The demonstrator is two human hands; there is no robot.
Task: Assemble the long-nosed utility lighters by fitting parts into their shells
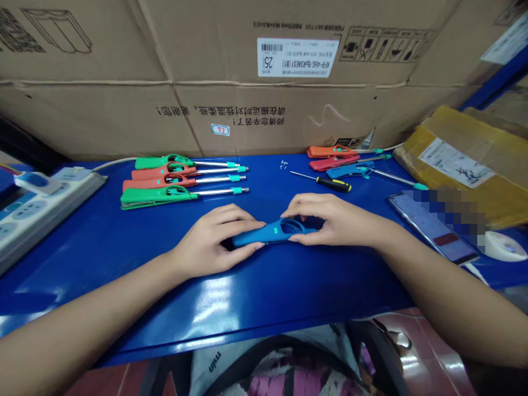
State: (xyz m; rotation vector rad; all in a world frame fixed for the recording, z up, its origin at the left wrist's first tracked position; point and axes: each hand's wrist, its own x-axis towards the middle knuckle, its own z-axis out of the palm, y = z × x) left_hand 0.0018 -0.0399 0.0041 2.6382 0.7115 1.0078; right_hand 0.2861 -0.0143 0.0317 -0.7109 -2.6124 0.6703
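Note:
Between my two hands, low over the blue tabletop (165, 297), is a blue gas lighter (268, 234) with an oval trigger opening and a small green patch on its side. My left hand (218, 239) pinches its handle end between thumb and fingers. Around the trigger end, my right hand (325, 220) closes with thumb and fingertips; no long metal tube shows there, and part of that end is hidden by the hand. Beyond my right hand lies a screwdriver (332, 183) with a black and yellow handle, its tip toward a few tiny white bits (284, 164).
Several green and orange lighters (160, 180) lie in a row at left. Three more lighters, including a red one (334, 162), lie at back right. A power strip (45, 201), a phone (433, 226) and a yellow-taped box (462, 159) flank the work area. Cardboard (206, 60) stands behind.

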